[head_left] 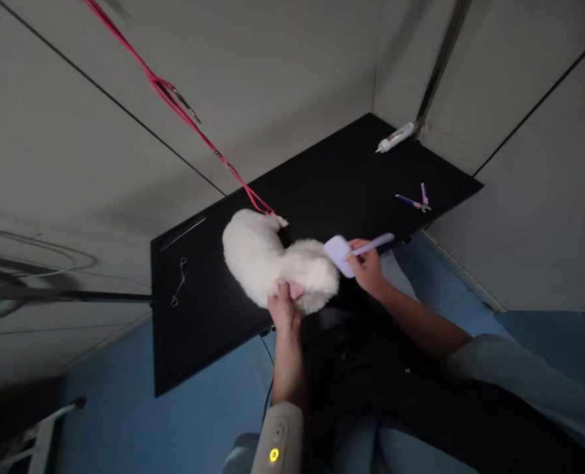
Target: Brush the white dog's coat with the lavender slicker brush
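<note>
R hand [369, 268] grip closed on brush [344, 253]; L hand [282, 307] grip pinching dog [273, 260] fur.

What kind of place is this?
Probably a pet grooming room: a small white dog stands on a black table, tethered by a pink leash, while the right hand holds a lilac brush.

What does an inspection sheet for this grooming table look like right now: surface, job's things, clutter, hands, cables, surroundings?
Surface: black table, set into a wall corner.
Job's things: small white dog on the table; lilac brush against its fur.
Clutter: metal forceps, white tube, purple clippers.
Hands: left hand on the dog; right hand, fingers closed on the brush handle.
Cables: pink leash running up from the dog.
Surroundings: pale walls, blue floor.
</note>
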`<state>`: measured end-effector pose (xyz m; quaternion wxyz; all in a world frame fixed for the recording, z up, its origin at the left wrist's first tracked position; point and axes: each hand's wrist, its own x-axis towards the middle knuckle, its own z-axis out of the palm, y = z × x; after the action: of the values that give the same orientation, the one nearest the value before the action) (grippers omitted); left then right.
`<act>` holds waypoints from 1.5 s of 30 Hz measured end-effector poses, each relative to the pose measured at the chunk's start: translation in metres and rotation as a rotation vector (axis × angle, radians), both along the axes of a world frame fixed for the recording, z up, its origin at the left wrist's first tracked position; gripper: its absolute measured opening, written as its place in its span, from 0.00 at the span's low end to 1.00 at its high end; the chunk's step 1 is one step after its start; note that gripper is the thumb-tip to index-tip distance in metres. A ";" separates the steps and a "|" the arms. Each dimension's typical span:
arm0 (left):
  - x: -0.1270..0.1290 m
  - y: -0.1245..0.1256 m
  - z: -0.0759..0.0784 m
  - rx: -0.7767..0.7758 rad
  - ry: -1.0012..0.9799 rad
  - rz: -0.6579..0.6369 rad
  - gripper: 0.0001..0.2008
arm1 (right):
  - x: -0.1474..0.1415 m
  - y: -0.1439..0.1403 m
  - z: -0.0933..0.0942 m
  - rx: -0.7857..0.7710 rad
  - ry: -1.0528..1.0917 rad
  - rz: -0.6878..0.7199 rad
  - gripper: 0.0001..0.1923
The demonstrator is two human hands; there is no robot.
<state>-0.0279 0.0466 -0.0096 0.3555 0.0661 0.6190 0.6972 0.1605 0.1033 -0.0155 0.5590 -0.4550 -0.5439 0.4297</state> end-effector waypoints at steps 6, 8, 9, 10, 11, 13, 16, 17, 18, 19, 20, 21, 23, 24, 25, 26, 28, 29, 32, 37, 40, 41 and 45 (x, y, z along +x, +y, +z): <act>-0.005 -0.003 0.003 -0.038 -0.052 -0.022 0.17 | -0.008 -0.006 0.004 0.022 -0.051 0.413 0.11; -0.004 -0.004 0.003 -0.039 -0.044 -0.023 0.18 | -0.013 -0.004 0.003 -0.049 -0.008 0.257 0.11; -0.003 -0.005 0.003 -0.034 -0.029 -0.025 0.19 | -0.015 -0.002 0.002 -0.035 0.027 0.135 0.10; -0.002 -0.006 0.002 -0.031 -0.010 -0.032 0.20 | -0.017 0.000 0.002 0.002 0.052 0.070 0.11; -0.002 -0.007 0.001 -0.030 0.010 -0.047 0.20 | -0.018 0.001 0.003 0.038 0.059 0.092 0.11; -0.002 -0.009 -0.001 -0.030 0.035 -0.083 0.21 | -0.020 0.003 0.004 0.027 0.020 0.302 0.12; -0.002 -0.011 -0.005 -0.030 0.037 -0.090 0.22 | -0.019 0.009 0.007 -0.097 -0.021 0.321 0.12; -0.002 -0.011 -0.006 -0.034 0.042 -0.083 0.22 | -0.019 0.011 0.008 -0.094 -0.007 0.210 0.12; -0.003 -0.010 -0.007 -0.039 0.052 -0.079 0.21 | -0.018 0.013 0.008 -0.068 0.009 0.124 0.12; -0.003 -0.010 -0.007 -0.044 0.065 -0.086 0.21 | -0.018 0.014 0.009 -0.035 0.010 0.114 0.12; -0.002 -0.009 -0.008 -0.045 0.074 -0.099 0.20 | -0.018 0.014 0.009 -0.013 -0.005 0.184 0.13; -0.002 -0.009 -0.008 -0.040 0.078 -0.110 0.19 | -0.018 0.014 0.009 -0.016 -0.032 0.302 0.13; -0.001 -0.009 -0.008 -0.024 0.073 -0.116 0.19 | -0.018 0.016 0.009 -0.083 -0.089 0.447 0.12; 0.000 -0.009 -0.008 -0.021 0.069 -0.112 0.19 | -0.018 0.017 0.009 -0.109 -0.099 0.402 0.12; 0.000 -0.010 -0.008 -0.026 0.069 -0.105 0.19 | -0.018 0.019 0.009 -0.110 -0.089 0.291 0.11; 0.001 -0.011 -0.008 -0.039 0.072 -0.099 0.19 | -0.018 0.021 0.010 -0.088 -0.068 0.171 0.11; 0.001 -0.013 -0.008 -0.071 0.080 -0.109 0.19 | -0.017 0.023 0.012 -0.022 -0.045 0.125 0.12; 0.001 -0.014 -0.008 -0.078 0.080 -0.123 0.19 | -0.018 0.022 0.012 -0.009 -0.056 0.221 0.13; 0.002 -0.015 -0.007 -0.060 0.054 -0.138 0.19 | -0.020 0.021 0.014 -0.104 -0.113 0.460 0.12; 0.004 -0.015 -0.006 -0.058 0.007 -0.144 0.19 | -0.021 0.022 0.016 -0.055 -0.058 0.236 0.13; 0.003 -0.017 -0.009 -0.038 0.009 -0.189 0.19 | -0.023 0.021 0.016 -0.124 -0.081 0.494 0.12; 0.003 -0.017 -0.011 -0.031 0.009 -0.185 0.19 | -0.024 0.021 0.016 -0.144 -0.082 0.457 0.11; 0.000 -0.020 -0.017 -0.032 0.004 -0.181 0.18 | -0.025 0.021 0.014 -0.062 -0.034 0.240 0.12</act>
<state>-0.0275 0.0263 -0.0268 0.4168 0.1175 0.6224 0.6520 0.1353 0.1243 -0.0018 0.4798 -0.4108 -0.5902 0.5027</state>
